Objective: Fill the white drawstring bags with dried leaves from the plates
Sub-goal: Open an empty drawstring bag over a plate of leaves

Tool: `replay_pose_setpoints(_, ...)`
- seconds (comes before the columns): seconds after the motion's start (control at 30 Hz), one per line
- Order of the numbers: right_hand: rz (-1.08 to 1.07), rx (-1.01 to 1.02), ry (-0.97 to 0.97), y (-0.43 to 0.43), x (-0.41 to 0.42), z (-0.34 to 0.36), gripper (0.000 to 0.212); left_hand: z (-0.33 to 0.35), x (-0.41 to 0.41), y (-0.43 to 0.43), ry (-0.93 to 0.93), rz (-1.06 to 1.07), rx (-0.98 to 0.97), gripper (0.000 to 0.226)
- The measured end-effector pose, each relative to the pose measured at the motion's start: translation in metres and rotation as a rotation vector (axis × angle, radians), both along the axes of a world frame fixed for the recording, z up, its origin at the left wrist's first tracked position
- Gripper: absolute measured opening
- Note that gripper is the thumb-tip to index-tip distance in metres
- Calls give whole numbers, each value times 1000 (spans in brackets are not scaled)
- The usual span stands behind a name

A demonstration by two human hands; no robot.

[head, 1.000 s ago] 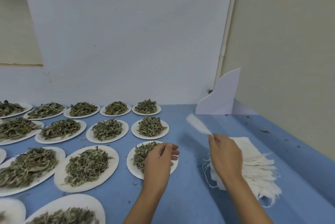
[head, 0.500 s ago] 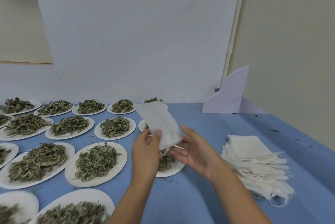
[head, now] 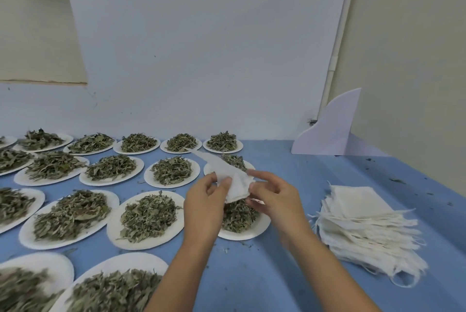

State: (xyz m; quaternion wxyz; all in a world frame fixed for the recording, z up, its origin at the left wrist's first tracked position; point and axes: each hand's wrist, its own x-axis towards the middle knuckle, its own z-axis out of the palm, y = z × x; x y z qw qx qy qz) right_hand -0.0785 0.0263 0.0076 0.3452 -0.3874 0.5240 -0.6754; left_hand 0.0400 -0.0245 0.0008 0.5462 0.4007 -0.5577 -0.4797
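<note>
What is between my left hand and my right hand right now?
A white drawstring bag, pinched by the left hand and the right hand, above the near plate of dried leaves. The head view shows it.

Light is flat and even; a faint soft shadow sits on the table (head: 252, 286) just under the grip. The bag (head: 237, 185) in the grip is fairly sharp, plates (head: 60, 266) below-left smear, far edges bow.

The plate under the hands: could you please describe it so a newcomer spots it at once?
On the blue table, round white plates of dried leaves lie in rows beside a stack of white cloth bags. Third row from the wall, the rightmost plate is the only one beneath the left hand and right hand.
</note>
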Motion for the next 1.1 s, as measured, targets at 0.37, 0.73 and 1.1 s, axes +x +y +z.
replay_pose_setpoints(0.37,-343,-27,284,-2,4,-6,14,6,2,15,-272,8,-149,56)
replay_pose_setpoints(0.73,-409,-87,424,-4,5,-6,16,4,9,6,-317,164,-303,13)
replay_pose_setpoints(1.1,-269,25,335,-7,-4,-1,5,19,11,8,491,-580,484,11)
